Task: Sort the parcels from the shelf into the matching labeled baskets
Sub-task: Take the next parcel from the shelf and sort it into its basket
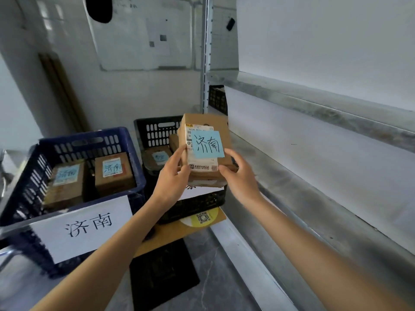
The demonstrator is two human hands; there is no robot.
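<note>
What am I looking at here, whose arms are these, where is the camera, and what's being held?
There is no machine: a person sorts parcels with bare hands. The one picture comes from a wide-angle camera worn on the person's head, looking forward and down, so the arms reach in from below. The left hand and right hand together hold a cardboard parcel bearing a blue note that reads 济南. On the left stands a blue basket whose white label shows the same characters; two more parcels lie inside. Next to it is a black basket holding another parcel. A metal shelf runs along the right.
</note>
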